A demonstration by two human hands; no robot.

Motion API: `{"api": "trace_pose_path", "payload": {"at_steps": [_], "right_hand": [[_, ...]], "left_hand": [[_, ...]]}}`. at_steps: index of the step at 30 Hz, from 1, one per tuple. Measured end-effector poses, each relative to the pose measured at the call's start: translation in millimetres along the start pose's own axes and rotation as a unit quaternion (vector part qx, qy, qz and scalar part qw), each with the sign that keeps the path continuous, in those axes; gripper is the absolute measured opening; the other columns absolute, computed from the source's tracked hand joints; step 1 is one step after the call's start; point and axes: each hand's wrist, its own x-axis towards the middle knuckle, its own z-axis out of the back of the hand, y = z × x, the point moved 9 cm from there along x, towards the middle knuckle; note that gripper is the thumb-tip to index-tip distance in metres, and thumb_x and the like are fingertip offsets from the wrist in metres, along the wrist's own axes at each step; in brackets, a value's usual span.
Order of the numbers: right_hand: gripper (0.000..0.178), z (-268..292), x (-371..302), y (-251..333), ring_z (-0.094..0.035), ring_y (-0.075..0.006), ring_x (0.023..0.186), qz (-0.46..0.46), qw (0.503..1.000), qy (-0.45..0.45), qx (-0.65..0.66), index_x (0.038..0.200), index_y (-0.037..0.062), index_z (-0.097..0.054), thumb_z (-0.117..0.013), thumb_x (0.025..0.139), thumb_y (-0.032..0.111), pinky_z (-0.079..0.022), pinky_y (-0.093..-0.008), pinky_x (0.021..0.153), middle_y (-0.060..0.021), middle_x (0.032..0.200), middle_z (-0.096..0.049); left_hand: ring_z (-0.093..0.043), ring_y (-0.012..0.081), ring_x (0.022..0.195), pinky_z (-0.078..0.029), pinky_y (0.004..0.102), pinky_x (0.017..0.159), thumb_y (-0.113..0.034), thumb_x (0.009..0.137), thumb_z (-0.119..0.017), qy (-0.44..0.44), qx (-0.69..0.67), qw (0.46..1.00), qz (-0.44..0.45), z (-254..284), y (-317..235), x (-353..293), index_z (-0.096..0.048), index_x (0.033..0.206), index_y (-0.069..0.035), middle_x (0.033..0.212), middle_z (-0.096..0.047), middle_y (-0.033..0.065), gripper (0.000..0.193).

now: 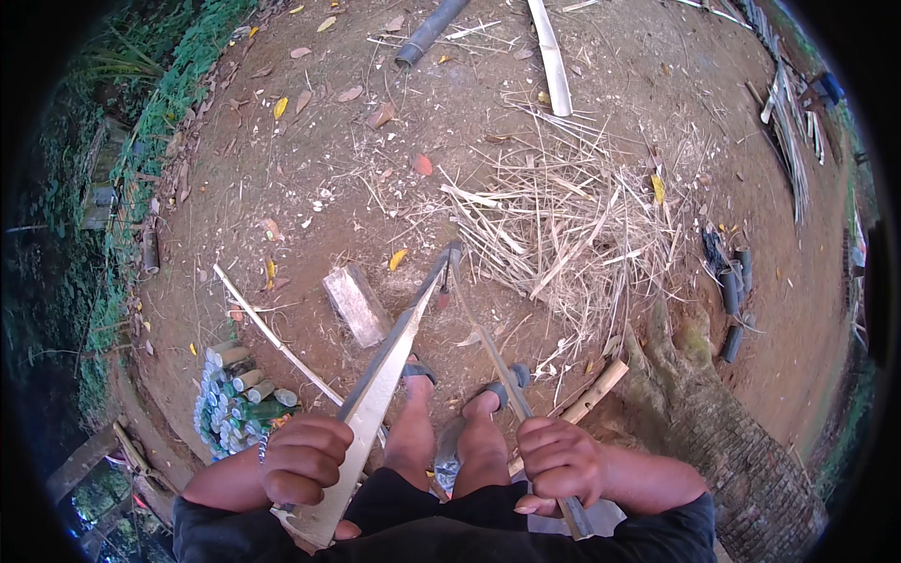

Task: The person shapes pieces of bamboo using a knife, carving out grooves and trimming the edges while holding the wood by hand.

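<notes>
Two split bamboo pieces make a narrow V in the head view, their far ends meeting at a dark tip over the brown earth (328, 188); whether they are joined there I cannot tell. The left grip (305, 460) is closed around the wide piece (385, 383), which shows a pale face with a greyish edge along its left side. The right grip (563, 458) is wrapped around the narrow piece (488, 342), whose near end juts out below the fingers. Beneath them, the feet wear dark sandals (419, 371). A rough wooden block (357, 305) lies just left of the wide piece, near a yellow leaf (398, 259). To the right of the tip spreads a tangled heap of thin, straw-coloured strips (572, 225). Stacked bottles (225, 413) stand at lower left, a thick tree trunk (741, 441) at lower right. Farther off lie a grey pole (432, 33) and a pale split length (551, 61).
</notes>
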Motion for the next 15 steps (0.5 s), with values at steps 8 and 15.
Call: {"api": "trace_pose_path", "payload": {"at_steps": [8,15], "right_hand": [[0.050,6.9,-12.4,1.6,-0.041,-0.0256,0.046,0.013,0.998,-0.054,-0.004,0.054,0.0094,-0.033,-0.069,0.089,0.010,-0.040,-0.0404,0.055,-0.0037,0.054,-0.038],[0.048,10.3,-24.8,0.3,-0.043,-0.0249,0.046,0.023,0.997,-0.074,0.009,0.055,0.0085,-0.036,-0.069,0.090,0.011,-0.039,-0.0401,0.054,-0.0036,0.055,-0.042]], "left_hand": [[-0.051,0.0218,0.065,-0.047,0.0401,0.064,-0.026,0.062,-0.097,0.016,0.007,0.998,0.068,1.5,3.4,-3.2,-0.043,0.093,-0.016,0.075,-0.048,0.0009,0.064],[-0.049,0.0196,0.060,-0.045,0.0380,0.061,-0.033,0.060,-0.098,-0.049,0.021,0.997,0.048,9.9,4.5,-19.0,-0.045,0.094,-0.017,0.072,-0.049,-0.0008,0.065]]}}
